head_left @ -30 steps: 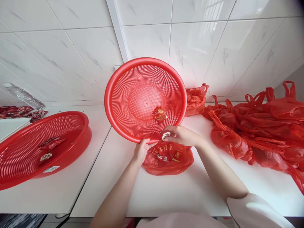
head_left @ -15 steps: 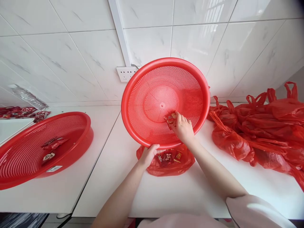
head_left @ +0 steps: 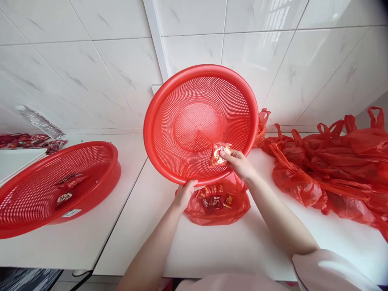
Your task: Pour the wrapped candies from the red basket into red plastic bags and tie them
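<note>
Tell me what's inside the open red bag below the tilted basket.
Several small wrapped packets, red and dark red, show in the bag. The basket and left hand cover part of it; anything beneath the top packets is hidden.

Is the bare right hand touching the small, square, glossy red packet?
Touching. The head view shows the bare right hand pinching the glossy red packet, thumb lying over its printed front.
</note>
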Demonstrator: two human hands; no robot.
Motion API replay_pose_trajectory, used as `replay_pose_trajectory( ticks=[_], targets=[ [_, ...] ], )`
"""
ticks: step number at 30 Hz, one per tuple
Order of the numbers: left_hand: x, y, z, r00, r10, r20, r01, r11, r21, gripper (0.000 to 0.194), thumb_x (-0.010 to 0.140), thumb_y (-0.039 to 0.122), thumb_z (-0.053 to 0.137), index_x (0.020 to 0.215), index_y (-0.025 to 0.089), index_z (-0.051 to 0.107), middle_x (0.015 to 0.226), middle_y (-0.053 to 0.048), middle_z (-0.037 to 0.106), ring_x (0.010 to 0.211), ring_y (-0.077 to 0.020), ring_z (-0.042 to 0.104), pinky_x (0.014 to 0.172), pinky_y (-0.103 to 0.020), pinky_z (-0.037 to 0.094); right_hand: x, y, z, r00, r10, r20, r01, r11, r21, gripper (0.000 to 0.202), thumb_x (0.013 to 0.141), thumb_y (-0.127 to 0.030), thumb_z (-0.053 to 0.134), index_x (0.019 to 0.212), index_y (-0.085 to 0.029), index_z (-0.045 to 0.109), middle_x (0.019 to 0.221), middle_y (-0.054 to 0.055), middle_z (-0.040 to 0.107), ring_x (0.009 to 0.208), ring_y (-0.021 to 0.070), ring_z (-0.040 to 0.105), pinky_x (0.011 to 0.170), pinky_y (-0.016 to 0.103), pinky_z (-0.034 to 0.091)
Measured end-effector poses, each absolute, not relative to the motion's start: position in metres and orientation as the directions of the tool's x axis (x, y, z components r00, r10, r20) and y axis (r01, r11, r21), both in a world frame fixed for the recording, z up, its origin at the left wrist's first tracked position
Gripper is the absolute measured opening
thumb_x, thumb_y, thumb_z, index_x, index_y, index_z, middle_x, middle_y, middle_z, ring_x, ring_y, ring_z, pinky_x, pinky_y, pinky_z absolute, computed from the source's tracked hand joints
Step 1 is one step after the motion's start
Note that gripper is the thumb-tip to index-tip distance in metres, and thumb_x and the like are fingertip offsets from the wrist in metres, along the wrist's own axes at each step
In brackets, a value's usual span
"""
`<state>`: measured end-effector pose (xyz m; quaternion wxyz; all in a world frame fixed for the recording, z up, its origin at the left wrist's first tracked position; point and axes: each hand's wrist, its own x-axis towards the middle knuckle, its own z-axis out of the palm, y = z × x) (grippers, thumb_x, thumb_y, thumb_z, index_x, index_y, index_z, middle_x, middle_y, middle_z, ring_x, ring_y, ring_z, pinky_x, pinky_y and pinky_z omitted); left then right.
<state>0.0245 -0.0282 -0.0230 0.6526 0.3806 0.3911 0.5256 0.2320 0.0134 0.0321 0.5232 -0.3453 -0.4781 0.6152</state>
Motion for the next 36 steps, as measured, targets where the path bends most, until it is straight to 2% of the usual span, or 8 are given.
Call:
replay_pose_trajectory(
  ticks=[5,14,18,21,24,27,30,36],
  targets=[
    [0.018,-0.020,-0.016,0.108,0.992,-0.070,-0.529,0.117,0.840,0.031,0.072,0.020,0.065,0.103,0.016,0.064,0.110,-0.007,0.069,0.111,-0.0281,0.062,0.096,-0.051,0.050,0.235,0.004,0.045,-0.257,0.957,0.138,-0.189,0.090,-0.978,0.030,0.072,-0.042,0.077,0.089,-0.018,0.073,0.086,0.002,0.073,0.077,0.0166,0.066,0.078,0.031,0.052],
    [0.000,-0.009,-0.007,-0.030,0.999,-0.021,-0.561,0.001,0.828,0.020,0.072,0.020,0.061,0.091,0.017,0.065,0.101,-0.007,0.072,0.106,-0.0260,0.064,0.092,-0.046,0.052,0.231,-0.003,0.041,-0.501,0.865,0.023,0.048,0.054,-0.997,0.043,0.065,-0.043,0.081,0.091,-0.011,0.070,0.081,0.005,0.072,0.069,0.0165,0.064,0.068,0.030,0.054],
    [-0.004,-0.006,-0.009,-0.074,0.997,-0.029,-0.580,-0.020,0.814,0.017,0.070,0.019,0.062,0.087,0.018,0.063,0.091,-0.003,0.070,0.099,-0.0234,0.065,0.091,-0.046,0.052,0.228,-0.006,0.040,-0.662,0.749,0.033,0.254,0.265,-0.930,0.030,0.077,-0.042,0.070,0.087,-0.013,0.070,0.079,0.002,0.070,0.069,0.0144,0.061,0.067,0.027,0.051],
    [-0.004,-0.007,-0.007,-0.096,0.995,-0.022,-0.559,-0.035,0.828,0.015,0.070,0.020,0.062,0.085,0.019,0.063,0.083,0.000,0.068,0.098,-0.0221,0.065,0.091,-0.047,0.052,0.226,-0.008,0.039,-0.714,0.699,-0.047,0.431,0.386,-0.816,0.021,0.077,-0.039,0.069,0.082,-0.018,0.068,0.067,-0.004,0.065,0.061,0.0121,0.057,0.059,0.024,0.047],
    [-0.003,-0.009,-0.004,-0.102,0.995,-0.001,-0.526,-0.053,0.849,0.019,0.070,0.021,0.062,0.089,0.021,0.063,0.086,0.000,0.067,0.099,-0.0219,0.064,0.090,-0.047,0.053,0.223,-0.010,0.037,-0.642,0.766,-0.011,0.485,0.395,-0.780,0.029,0.076,-0.034,0.071,0.102,-0.024,0.064,0.081,-0.003,0.071,0.072,0.0149,0.065,0.069,0.027,0.050],
    [-0.002,-0.011,-0.003,-0.094,0.996,0.002,-0.514,-0.050,0.856,0.017,0.070,0.022,0.061,0.088,0.021,0.063,0.091,-0.001,0.067,0.100,-0.0221,0.064,0.088,-0.045,0.055,0.222,-0.008,0.033,-0.447,0.864,0.231,0.518,0.461,-0.721,0.026,0.087,-0.023,0.056,0.113,-0.025,0.057,0.100,0.003,0.072,0.090,0.0170,0.068,0.082,0.031,0.051],
    [0.001,-0.014,-0.007,-0.059,0.998,-0.012,-0.530,-0.021,0.848,0.015,0.071,0.022,0.062,0.087,0.021,0.063,0.095,-0.001,0.068,0.099,-0.0210,0.064,0.087,-0.045,0.055,0.224,-0.003,0.028,-0.341,0.864,0.370,0.621,0.503,-0.601,0.041,0.089,-0.019,0.050,0.129,-0.027,0.048,0.109,0.006,0.069,0.089,0.0194,0.069,0.082,0.033,0.052],
    [-0.003,-0.022,-0.003,0.159,0.987,-0.003,-0.444,0.075,0.893,0.027,0.069,0.027,0.072,0.095,0.020,0.066,0.092,-0.004,0.070,0.095,-0.0252,0.068,0.085,-0.047,0.056,0.232,0.002,0.022,-0.067,0.814,0.577,0.737,0.430,-0.521,0.023,0.079,-0.022,0.060,0.102,-0.024,0.060,0.103,0.007,0.070,0.086,0.0233,0.068,0.077,0.033,0.054]
  ],
)
